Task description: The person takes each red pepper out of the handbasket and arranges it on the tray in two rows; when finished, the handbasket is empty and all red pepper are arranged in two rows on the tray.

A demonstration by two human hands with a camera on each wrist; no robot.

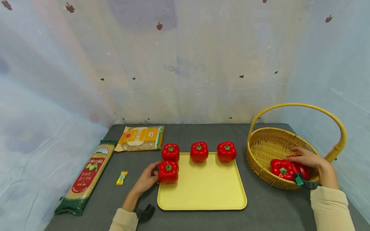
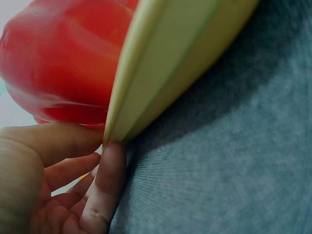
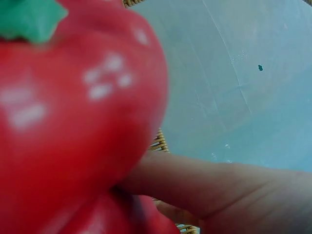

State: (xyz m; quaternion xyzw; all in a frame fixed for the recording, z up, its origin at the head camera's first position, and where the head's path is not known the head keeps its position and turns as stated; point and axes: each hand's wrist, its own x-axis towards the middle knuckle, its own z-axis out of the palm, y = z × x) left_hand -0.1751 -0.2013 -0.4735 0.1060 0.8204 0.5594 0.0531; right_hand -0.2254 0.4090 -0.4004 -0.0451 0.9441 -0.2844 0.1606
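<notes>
Several red bell peppers stand on a yellow tray [image 1: 202, 192]: two at its left side, with the near-left bell pepper [image 1: 168, 172] closest to my left hand, and two along its far edge. My left hand [image 1: 148, 178] pinches the tray's left rim between thumb and finger, as the left wrist view shows. At the right, my right hand [image 1: 307, 158] is inside a wicker basket [image 1: 261, 173], gripping a red bell pepper [image 1: 303, 170]. Another bell pepper [image 1: 281, 168] lies beside it, against the near wall. Some right fingertips are hidden behind the peppers.
A long pasta bag [image 1: 91, 170] lies along the left table edge. A yellow grain packet [image 1: 141, 138] is at the back left. One small yellow wrapped item [image 1: 121, 178] lies left of the tray. The basket's tall handle [image 1: 300, 105] arches over its opening.
</notes>
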